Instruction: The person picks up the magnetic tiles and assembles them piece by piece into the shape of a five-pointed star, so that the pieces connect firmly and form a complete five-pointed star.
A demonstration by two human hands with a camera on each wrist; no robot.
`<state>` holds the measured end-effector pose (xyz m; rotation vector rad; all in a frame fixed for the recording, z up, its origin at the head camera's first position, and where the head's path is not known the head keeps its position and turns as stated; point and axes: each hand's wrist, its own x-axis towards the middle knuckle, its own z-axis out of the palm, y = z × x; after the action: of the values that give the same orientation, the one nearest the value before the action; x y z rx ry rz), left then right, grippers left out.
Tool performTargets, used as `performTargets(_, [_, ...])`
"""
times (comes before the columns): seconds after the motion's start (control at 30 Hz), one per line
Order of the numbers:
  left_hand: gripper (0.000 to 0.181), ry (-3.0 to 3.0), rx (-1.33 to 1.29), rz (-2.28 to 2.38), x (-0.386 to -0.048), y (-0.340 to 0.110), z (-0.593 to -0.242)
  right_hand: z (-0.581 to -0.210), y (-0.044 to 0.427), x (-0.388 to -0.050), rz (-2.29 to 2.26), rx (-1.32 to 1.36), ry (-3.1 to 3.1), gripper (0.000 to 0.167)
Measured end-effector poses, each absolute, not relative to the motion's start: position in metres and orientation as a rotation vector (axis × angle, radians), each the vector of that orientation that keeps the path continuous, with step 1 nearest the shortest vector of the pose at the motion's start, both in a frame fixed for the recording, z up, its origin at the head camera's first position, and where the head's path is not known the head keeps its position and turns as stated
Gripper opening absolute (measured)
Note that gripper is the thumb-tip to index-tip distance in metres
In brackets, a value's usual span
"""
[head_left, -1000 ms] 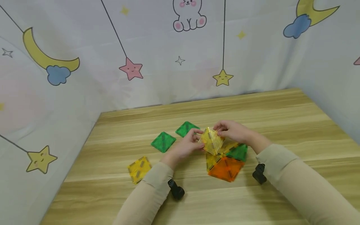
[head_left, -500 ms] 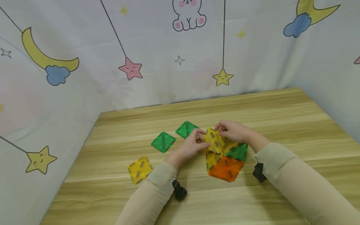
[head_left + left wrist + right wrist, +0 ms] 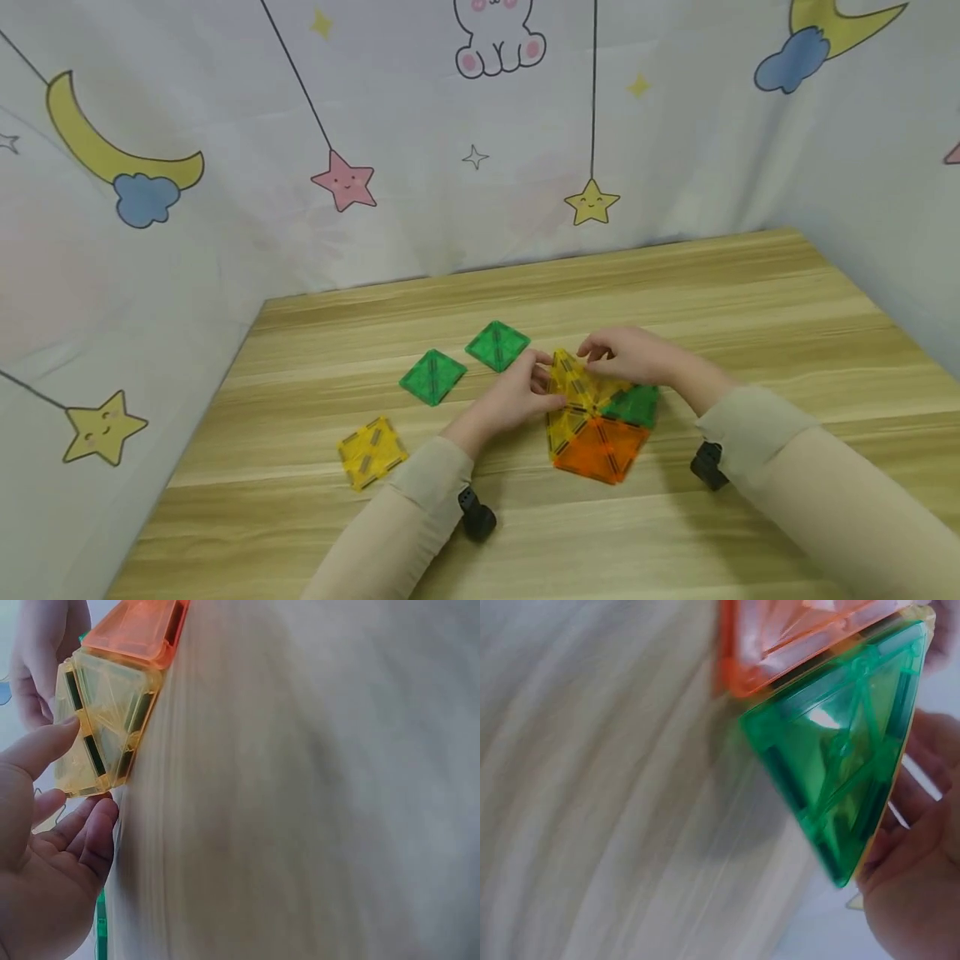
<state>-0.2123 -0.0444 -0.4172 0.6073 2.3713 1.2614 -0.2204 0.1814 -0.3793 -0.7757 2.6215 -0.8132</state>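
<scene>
So the left hand [image 3: 517,398] has a loose pinch on the yellow tiles [image 3: 572,383], which sit in the left and back part of a see-through fan of tiles on the wooden table [image 3: 750,333]. Left wrist cam shows it best: thumb lying on the face right by a seam, the other fingers curled in at the edge near the table, with a decent gap between thumb and fingertips. Not a tight squeeze at all.

Right hand [image 3: 633,357] is trickier. It's over the back edge of the same yellow bits, fingers bent, fingertips at or right beside them. From the right wrist the hand is partly behind the green tile [image 3: 633,406], so I honestly can't tell if it's gripping or just touching.

Rest of the fan: that green tile on the right, 2 orange tiles [image 3: 603,450] at the front. Can't tell how flat the yellow part lies.

Off to the left there are 2 loose green diamonds [image 3: 432,377], the farther 1 just beside the left hand's fingers, plus 1 yellow square [image 3: 372,452] nearer the left sleeve [image 3: 397,508].
</scene>
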Motion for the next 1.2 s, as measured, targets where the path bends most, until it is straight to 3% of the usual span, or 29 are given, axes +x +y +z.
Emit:
performTargets(0.37, [0.058,2.432,0.666,1.146,-0.209,-0.048,-0.412,-0.390,0.183,-0.194,-0.497,-1.219,2.791,0.052])
performTargets(0.77, [0.061,2.465,0.587,1.191,-0.212,-0.070,-0.413,-0.388,0.202,-0.202,-0.559,-0.986,2.796,0.056])
performTargets(1.2, [0.059,2.596,0.558,1.065,-0.206,-0.103,-0.405,-0.382,0.193,-0.202,-0.511,-1.021,2.900,0.051])
